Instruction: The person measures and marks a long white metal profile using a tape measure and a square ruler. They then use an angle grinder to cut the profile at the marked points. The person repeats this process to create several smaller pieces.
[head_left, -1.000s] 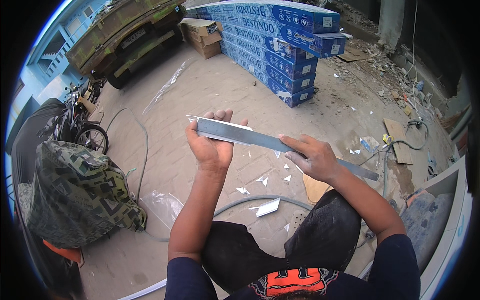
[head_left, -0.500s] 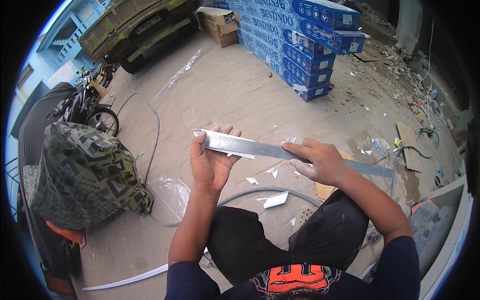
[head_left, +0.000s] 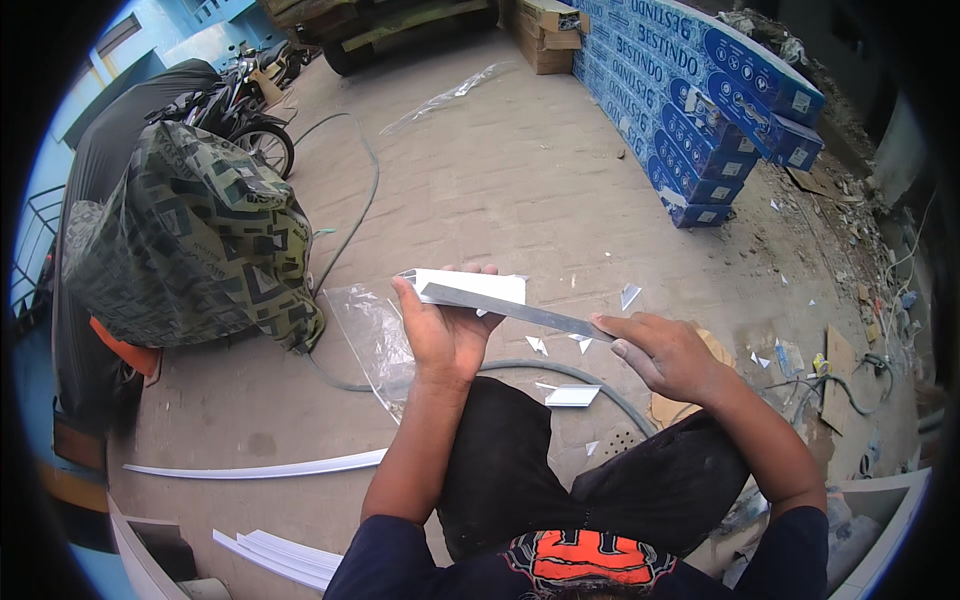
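Note:
In front of my knees, my left hand [head_left: 438,345] grips a short white trim piece [head_left: 500,284], its thumb at the left end and fingertips showing past the far edge. A long steel ruler [head_left: 530,314] slants over that piece, its left end lying on or just above the white face. My right hand [head_left: 668,358] pinches the ruler farther along between thumb and fingers; the ruler's right end is hidden behind this hand. On the ground past my knees lies another short white trim piece [head_left: 573,396], with small white offcuts [head_left: 537,346] around it.
A grey hose [head_left: 378,160] curves over the paving. Long white strips [head_left: 275,556] lie at lower left. Nearby on the left stand a camouflage-patterned cover [head_left: 200,240] and a motorcycle [head_left: 262,140]. Blue boxes [head_left: 690,110] are stacked at far right, with rubble beyond.
The ruler has turned from lying flat along the white trim piece to a narrower, slanted position. My right hand has shifted slightly right and down. The view has swung, showing more white strips.

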